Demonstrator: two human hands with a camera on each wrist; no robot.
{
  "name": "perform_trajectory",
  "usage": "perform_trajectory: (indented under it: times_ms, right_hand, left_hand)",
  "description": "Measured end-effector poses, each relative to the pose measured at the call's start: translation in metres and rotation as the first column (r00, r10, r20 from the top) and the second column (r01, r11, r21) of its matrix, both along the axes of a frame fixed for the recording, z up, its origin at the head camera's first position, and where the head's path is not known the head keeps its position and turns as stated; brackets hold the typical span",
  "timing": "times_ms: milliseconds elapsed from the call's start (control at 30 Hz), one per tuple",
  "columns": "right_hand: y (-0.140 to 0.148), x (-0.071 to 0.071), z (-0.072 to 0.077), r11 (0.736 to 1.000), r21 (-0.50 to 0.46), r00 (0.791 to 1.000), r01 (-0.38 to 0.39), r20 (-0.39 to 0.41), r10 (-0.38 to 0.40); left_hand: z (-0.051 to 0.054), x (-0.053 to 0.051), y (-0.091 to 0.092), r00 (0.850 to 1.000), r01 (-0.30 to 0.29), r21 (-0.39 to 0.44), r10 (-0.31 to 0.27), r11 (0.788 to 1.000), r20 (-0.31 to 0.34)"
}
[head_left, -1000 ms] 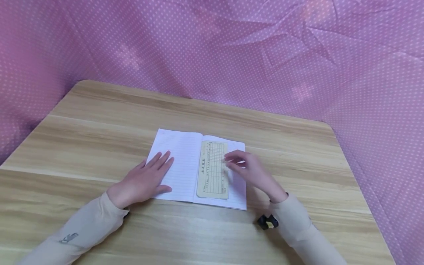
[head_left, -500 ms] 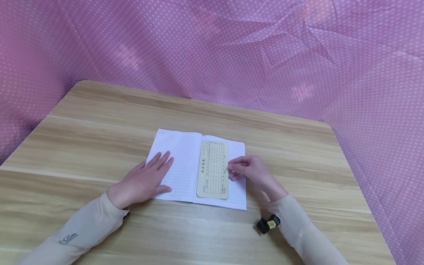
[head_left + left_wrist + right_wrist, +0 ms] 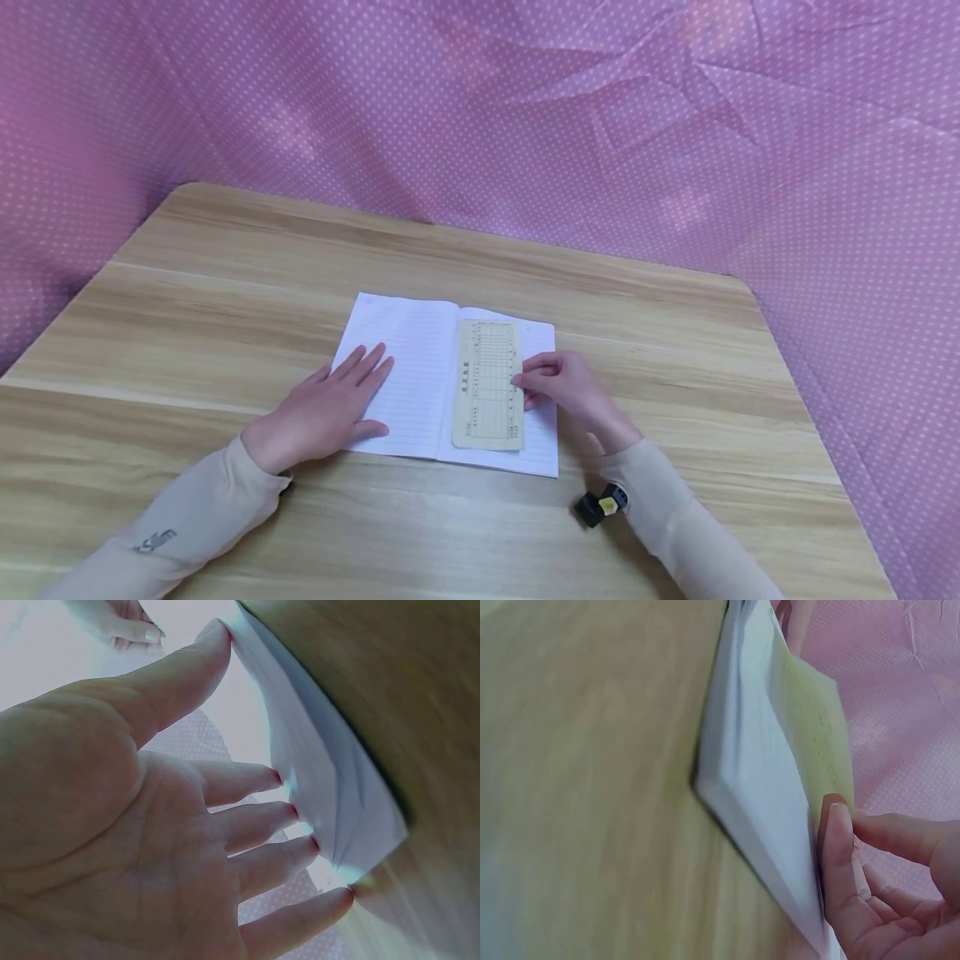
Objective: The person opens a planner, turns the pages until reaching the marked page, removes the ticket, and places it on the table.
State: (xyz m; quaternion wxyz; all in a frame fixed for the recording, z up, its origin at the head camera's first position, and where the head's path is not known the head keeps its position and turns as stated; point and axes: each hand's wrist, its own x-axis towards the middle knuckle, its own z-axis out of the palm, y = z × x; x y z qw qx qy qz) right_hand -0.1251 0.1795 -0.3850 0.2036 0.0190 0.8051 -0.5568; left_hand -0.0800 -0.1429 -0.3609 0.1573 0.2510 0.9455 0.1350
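Observation:
An open lined notebook (image 3: 408, 383) lies on the wooden table. Over its right page is a cream paper envelope (image 3: 491, 392) printed with a table of lines. My right hand (image 3: 573, 387) pinches the envelope's right edge between thumb and fingers. In the right wrist view the envelope (image 3: 817, 735) tilts up off the page. Flat on the notebook's left page rests my left hand (image 3: 322, 408), fingers spread and straight. Its fingertips touch the paper in the left wrist view, where the palm (image 3: 135, 847) faces the camera.
The wooden table (image 3: 262, 242) extends around the notebook on all sides. A pink polka-dot cloth (image 3: 450, 125) hangs behind it and at both sides. A black device (image 3: 600, 504) with a yellow label sits at my right wrist.
My right hand went from hovering over the envelope to pinching its right edge. The envelope has shifted slightly to the right and lifted. My left hand has stayed still.

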Motion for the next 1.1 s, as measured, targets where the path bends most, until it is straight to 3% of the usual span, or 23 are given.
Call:
perform_trajectory:
  times_ms: [233, 667, 900, 1100]
  right_hand:
    - [0.028, 0.001, 0.007, 0.999, -0.009, 0.999, 0.048, 0.009, -0.048]
    - [0.109, 0.009, 0.02, 0.989, 0.126, 0.997, 0.071, -0.005, -0.07]
    - [0.149, 0.017, 0.02, 0.986, 0.155, 0.999, 0.054, -0.003, -0.054]
    - [0.166, 0.02, 0.015, 0.986, 0.156, 0.998, 0.056, -0.002, -0.057]
  left_hand:
    - [0.002, -0.001, -0.002, 1.0, 0.012, 0.0, -0.012, 1.0, -0.012]
    - [0.006, -0.002, -0.003, 1.0, 0.016, -0.003, -0.016, 1.0, 0.002]
    - [0.005, -0.002, -0.003, 1.0, 0.021, 0.0, -0.021, 1.0, -0.013]
    - [0.005, -0.002, -0.004, 1.0, 0.019, 0.0, -0.019, 1.0, -0.013]
